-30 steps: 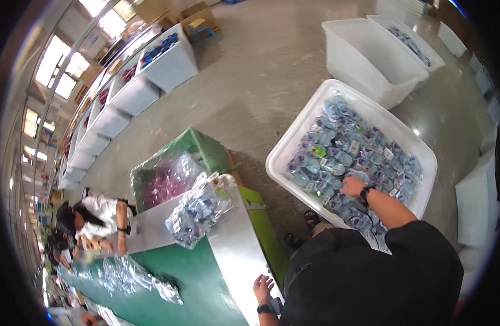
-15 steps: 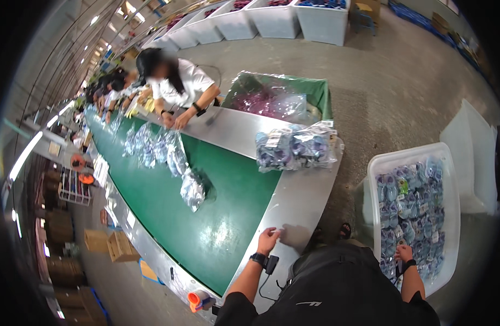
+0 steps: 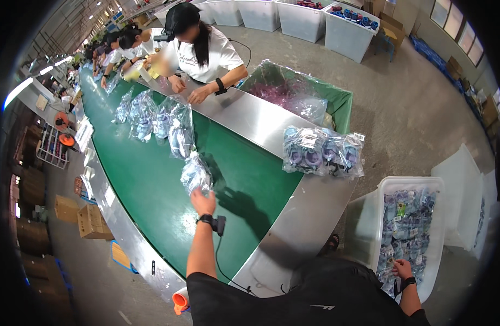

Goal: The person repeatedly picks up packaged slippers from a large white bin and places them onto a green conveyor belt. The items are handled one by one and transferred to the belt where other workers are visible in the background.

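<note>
My left hand [image 3: 203,202] stretches out over the green conveyor belt [image 3: 152,185]. Its fingers are apart and touch the near end of a clear plastic bag [image 3: 195,173] with pale blue contents, perhaps shoes. Down at the right, my right hand [image 3: 402,269] is over a white plastic bin [image 3: 381,217] filled with bagged blue-purple shoes [image 3: 410,220]. Its fingers are curled together at the bags; what lies between them is too small to make out. Several more bagged shoes [image 3: 144,115] form a row farther up the belt.
Two bags of purple-blue shoes [image 3: 321,152] rest at the metal table's corner [image 3: 309,204]. Across the belt a co-worker [image 3: 206,60] has both hands at the metal edge. Behind stands a green-lined bin [image 3: 342,106]. An orange tape roll [image 3: 181,300] sits at the near edge.
My left hand has moved from the metal table forward and left to the bag on the belt. My right hand stays at the white bin. The whole view has shifted.
</note>
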The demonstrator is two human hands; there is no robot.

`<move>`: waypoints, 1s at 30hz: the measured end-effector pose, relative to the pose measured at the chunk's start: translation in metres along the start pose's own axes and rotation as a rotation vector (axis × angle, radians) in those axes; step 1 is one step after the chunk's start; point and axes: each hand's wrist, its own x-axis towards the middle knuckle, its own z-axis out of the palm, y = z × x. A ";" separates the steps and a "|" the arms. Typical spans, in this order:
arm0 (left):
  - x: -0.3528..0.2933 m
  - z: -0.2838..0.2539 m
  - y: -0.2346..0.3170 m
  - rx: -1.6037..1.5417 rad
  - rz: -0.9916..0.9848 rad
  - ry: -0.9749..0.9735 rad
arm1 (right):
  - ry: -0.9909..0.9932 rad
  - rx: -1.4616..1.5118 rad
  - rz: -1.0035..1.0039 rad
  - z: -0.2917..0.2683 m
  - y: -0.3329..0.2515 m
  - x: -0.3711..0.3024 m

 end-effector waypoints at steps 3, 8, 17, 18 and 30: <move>0.037 -0.001 -0.016 0.047 -0.082 -0.039 | 0.041 -0.061 -0.061 -0.005 -0.022 -0.011; 0.032 0.012 -0.019 0.053 -0.049 -0.130 | 0.015 -0.103 -0.133 0.012 -0.058 -0.022; -0.139 0.034 0.054 -0.998 -0.512 -0.065 | -0.087 -0.295 -0.163 0.056 -0.082 -0.029; -0.145 0.030 0.055 -1.195 -0.590 -0.022 | -0.106 -0.251 -0.163 0.056 -0.083 -0.029; -0.126 0.028 0.068 -1.815 -1.014 -0.046 | -0.140 -0.088 -0.243 0.051 -0.048 0.018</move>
